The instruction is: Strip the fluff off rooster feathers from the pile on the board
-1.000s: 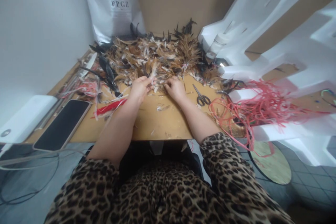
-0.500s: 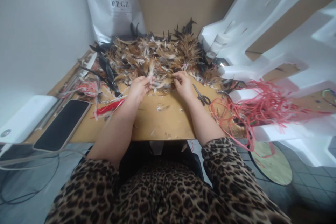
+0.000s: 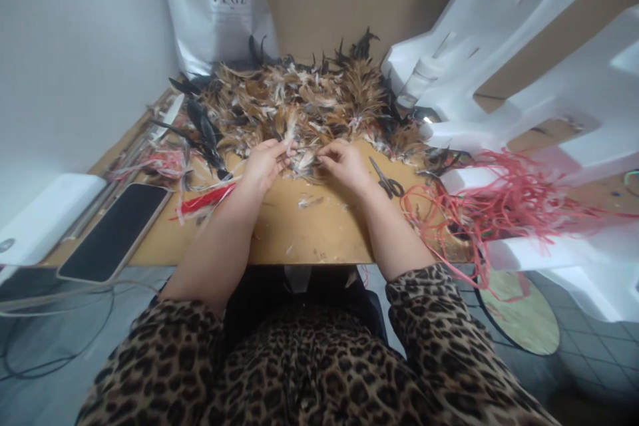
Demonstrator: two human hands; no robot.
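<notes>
A small upright tuft of brown and white feathers (image 3: 290, 121) is pinched at its pale base in my left hand (image 3: 267, 163), fingers closed. My right hand (image 3: 345, 163) is closed too, thumb and forefinger pressed together a short way to the right of the left fingertips. What lies between those right fingertips is too small and blurred to make out. Just behind both hands spreads a broad heap of brown, white and black feathers (image 3: 249, 106) on the wooden tabletop (image 3: 309, 233). Black-handled scissors (image 3: 387, 180) lie to the right of my right hand.
Left: a phone (image 3: 116, 233), a white box-like device (image 3: 50, 216), a red strip bundle (image 3: 207, 200) and long black feathers (image 3: 204, 130). Right: tangled red ribbon strands (image 3: 504, 213) over white foam pieces (image 3: 474, 180), and a clear bottle (image 3: 419, 83). A silvery printed bag (image 3: 219, 33) stands behind.
My right hand has moved left and slightly down, closer to my left hand. The left hand still pinches the feather tuft. The whole view has shifted a little.
</notes>
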